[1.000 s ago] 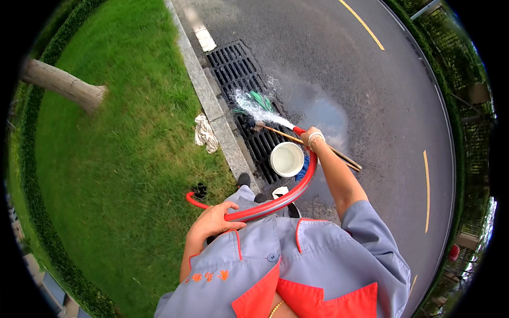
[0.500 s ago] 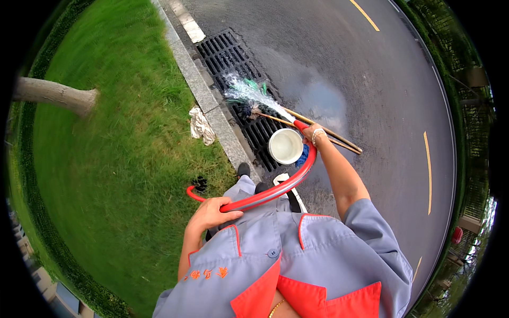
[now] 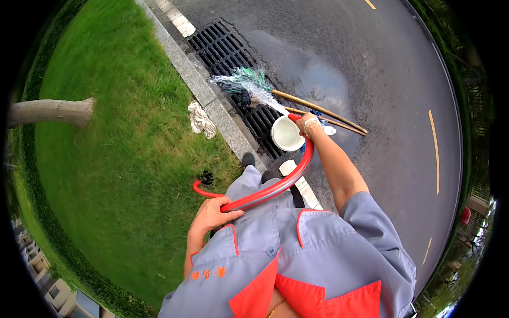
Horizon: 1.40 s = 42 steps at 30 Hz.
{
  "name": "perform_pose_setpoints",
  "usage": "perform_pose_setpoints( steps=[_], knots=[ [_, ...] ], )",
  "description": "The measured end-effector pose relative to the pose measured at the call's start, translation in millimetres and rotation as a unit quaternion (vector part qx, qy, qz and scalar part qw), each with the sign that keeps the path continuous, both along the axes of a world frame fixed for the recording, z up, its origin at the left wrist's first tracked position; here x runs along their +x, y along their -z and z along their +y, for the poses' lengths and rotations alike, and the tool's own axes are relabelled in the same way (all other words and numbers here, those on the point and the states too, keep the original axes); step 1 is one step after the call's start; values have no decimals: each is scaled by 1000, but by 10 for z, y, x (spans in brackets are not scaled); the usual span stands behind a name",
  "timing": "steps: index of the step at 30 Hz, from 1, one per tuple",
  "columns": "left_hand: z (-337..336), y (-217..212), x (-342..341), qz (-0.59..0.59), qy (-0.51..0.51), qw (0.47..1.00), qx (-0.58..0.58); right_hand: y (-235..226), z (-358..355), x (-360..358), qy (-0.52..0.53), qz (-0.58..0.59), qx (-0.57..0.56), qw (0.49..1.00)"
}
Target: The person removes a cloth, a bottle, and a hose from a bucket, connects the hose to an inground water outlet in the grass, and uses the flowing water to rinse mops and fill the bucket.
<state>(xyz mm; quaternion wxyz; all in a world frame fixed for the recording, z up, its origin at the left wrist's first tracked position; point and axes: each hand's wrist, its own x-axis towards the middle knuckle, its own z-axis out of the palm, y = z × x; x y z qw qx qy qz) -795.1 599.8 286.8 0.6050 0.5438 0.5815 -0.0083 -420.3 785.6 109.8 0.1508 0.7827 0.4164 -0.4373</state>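
A red hose [image 3: 278,186] with a grey stripe runs across my body. My right hand [image 3: 306,125] is closed round it near its outlet, and my left hand [image 3: 212,213] grips it farther back by my waist. Water [image 3: 265,98] gushes from the hose onto a mop with green strands [image 3: 257,79] and a second, dark mop head [image 3: 245,99], both lying on a black drain grate [image 3: 221,49]. Their wooden handles [image 3: 323,109] stretch right over the road. Just left of my right hand stands a white bucket [image 3: 287,134], pale inside.
A crumpled whitish cloth [image 3: 201,121] lies on the grass beside the stone kerb [image 3: 183,71]. A white bottle [image 3: 329,130] is near the mop handles. A tree trunk [image 3: 53,111] rises at the left. Wet asphalt [image 3: 318,74] spreads right of the grate.
The water stream now lands more on the green mop strands, which show more plainly. My right hand has shifted slightly up and left, and the white bottle has come into sight beside it.
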Motion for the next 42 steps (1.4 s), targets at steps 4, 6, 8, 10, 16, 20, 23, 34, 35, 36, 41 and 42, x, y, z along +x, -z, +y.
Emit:
perform_pose_setpoints(
  steps=[4, 6, 8, 10, 16, 20, 23, 34, 35, 36, 41, 42],
  knots=[
    [-7, -30, 50, 0, -8, 1000, 21, -412, 127, -44, 84, -2, 29, 996],
    [-14, -80, 157, 23, -16, 999, 34, -459, 91, 105, 120, -11, 33, 992],
    [-25, -145, 252, 28, -16, 999, 40, -492, 90, 159, 108, -13, 31, 994],
    [-60, -215, 329, 33, -15, 998, 45, -589, 21, 110, 75, -7, 31, 997],
    [-269, -308, 571, 54, -63, 994, 65, -685, 168, 163, 66, -17, 53, 996],
    [-272, -342, 495, 43, -83, 993, 76, -700, 74, 50, 27, -12, 48, 998],
    [-142, -345, 397, 20, -84, 994, 71, -574, 51, -38, -28, -27, 33, 999],
    [60, -187, 12, 0, -115, 990, 83, -615, 343, -447, -23, -33, 35, 999],
    [103, -172, -8, -2, -119, 990, 82, -622, 460, -425, 28, -18, 35, 999],
    [143, -186, -12, 15, -123, 990, 70, -679, 520, -472, 35, -11, 25, 999],
    [156, -38, -187, -19, -163, 985, 43, -437, 380, -629, -70, -30, 12, 997],
    [166, -23, -208, -20, -166, 985, 43, -410, 408, -619, -46, -26, 18, 998]
  ],
)
